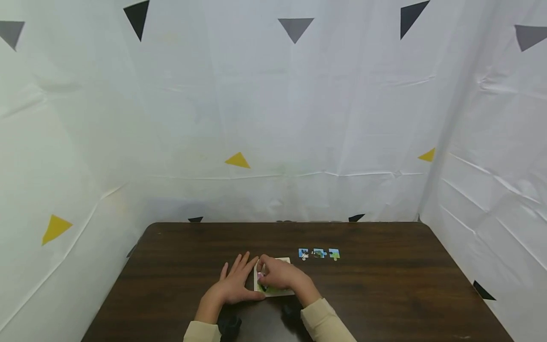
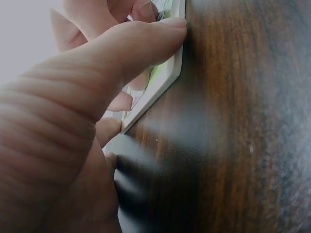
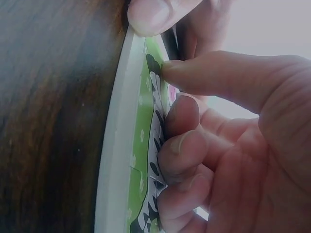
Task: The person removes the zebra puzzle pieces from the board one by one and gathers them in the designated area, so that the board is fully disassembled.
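Observation:
A small jigsaw puzzle board (image 1: 279,293) with a pale frame and a green picture with a black-and-white figure lies on the table under both hands. My left hand (image 1: 235,286) rests at its left side, fingers spread and straight, thumb on the near left corner. Over the board, my right hand (image 1: 279,274) has its fingers curled, tips down on the picture. Its thumb and index finger close on either side of a pink-marked puzzle piece (image 3: 172,93) by the left edge. Much of the board is hidden beneath this hand.
Three loose puzzle pieces lie in a row beyond the board to the right: a left one (image 1: 303,253), a middle one (image 1: 318,253) and a right one (image 1: 334,253). The dark wooden table (image 1: 384,285) backs onto a white curtain (image 1: 273,118) with coloured triangles.

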### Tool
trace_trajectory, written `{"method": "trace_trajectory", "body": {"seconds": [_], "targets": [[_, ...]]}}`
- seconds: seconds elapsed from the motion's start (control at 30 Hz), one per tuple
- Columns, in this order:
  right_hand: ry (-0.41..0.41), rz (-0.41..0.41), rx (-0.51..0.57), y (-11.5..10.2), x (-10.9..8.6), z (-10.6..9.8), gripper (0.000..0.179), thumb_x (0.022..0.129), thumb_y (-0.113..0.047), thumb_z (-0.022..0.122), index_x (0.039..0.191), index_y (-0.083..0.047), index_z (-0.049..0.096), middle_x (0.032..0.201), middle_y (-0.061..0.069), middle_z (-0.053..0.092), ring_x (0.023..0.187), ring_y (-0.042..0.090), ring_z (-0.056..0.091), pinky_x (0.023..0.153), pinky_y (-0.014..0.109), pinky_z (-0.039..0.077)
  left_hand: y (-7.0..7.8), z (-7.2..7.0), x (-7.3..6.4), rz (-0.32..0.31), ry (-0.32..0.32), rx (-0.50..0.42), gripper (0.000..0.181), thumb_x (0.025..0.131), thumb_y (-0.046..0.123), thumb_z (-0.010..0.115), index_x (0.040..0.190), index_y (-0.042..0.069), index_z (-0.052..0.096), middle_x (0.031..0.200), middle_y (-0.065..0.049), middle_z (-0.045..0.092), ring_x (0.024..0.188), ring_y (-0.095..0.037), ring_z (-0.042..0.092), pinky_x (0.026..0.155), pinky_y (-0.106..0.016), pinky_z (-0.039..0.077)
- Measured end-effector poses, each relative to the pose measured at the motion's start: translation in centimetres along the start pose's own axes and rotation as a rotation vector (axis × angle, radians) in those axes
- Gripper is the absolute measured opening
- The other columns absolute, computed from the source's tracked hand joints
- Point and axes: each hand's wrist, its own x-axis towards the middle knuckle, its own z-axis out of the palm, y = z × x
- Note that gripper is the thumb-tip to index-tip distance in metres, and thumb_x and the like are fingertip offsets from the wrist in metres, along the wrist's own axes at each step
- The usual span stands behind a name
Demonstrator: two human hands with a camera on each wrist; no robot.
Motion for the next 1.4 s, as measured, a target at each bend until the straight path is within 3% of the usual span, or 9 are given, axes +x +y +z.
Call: {"method": "trace_trajectory", "body": {"seconds": [0.27,0.77,1.1,1.4], "targets": [[-0.008,0.014,0.004,0.3,0.2,-0.1,0.024,0.101,-0.019,0.074,0.121,-0.012,0.061,0.083,-0.001,0.060,0.064,0.013,0.051,0.058,0.029,0.041,-0.7,0.4,0.4,0.014,0.024,0.026,0.119,0.082,0.079,0.078,0.174,0.028,0.023,0.183,-0.013,0.003,0.169,-0.044,-0.002,0.125,-0.078,-0.009],[-0.001,0.007,0.015,0.0,0.1,-0.1,0.026,0.098,-0.020,0.078,0.117,-0.014,0.061,0.085,-0.001,0.062,0.066,0.013,0.054,0.059,0.029,0.043,0.4,-0.3,-0.5,-0.006,0.017,-0.001,0.118,0.083,0.077,0.078,0.174,0.025,0.024,0.183,-0.014,0.004,0.169,-0.044,-0.001,0.126,-0.077,-0.010],[0.027,-0.021,-0.051,0.6,0.3,0.2,0.027,0.095,-0.023,0.078,0.117,-0.015,0.064,0.090,-0.005,0.064,0.069,0.010,0.057,0.061,0.029,0.046,-1.3,0.6,0.6,-0.007,0.012,0.035,0.122,0.080,0.084,0.075,0.174,0.026,0.024,0.184,-0.009,0.003,0.170,-0.039,-0.004,0.127,-0.075,-0.010],[0.025,-0.073,0.049,1.9,0.4,0.1,0.030,0.097,-0.024,0.075,0.122,-0.014,0.063,0.086,-0.004,0.064,0.064,0.010,0.053,0.057,0.027,0.043,-2.2,1.1,1.4,-0.014,0.028,0.064,0.122,0.079,0.083,0.076,0.174,0.026,0.025,0.184,-0.007,0.004,0.170,-0.036,-0.003,0.128,-0.074,-0.010]]}}
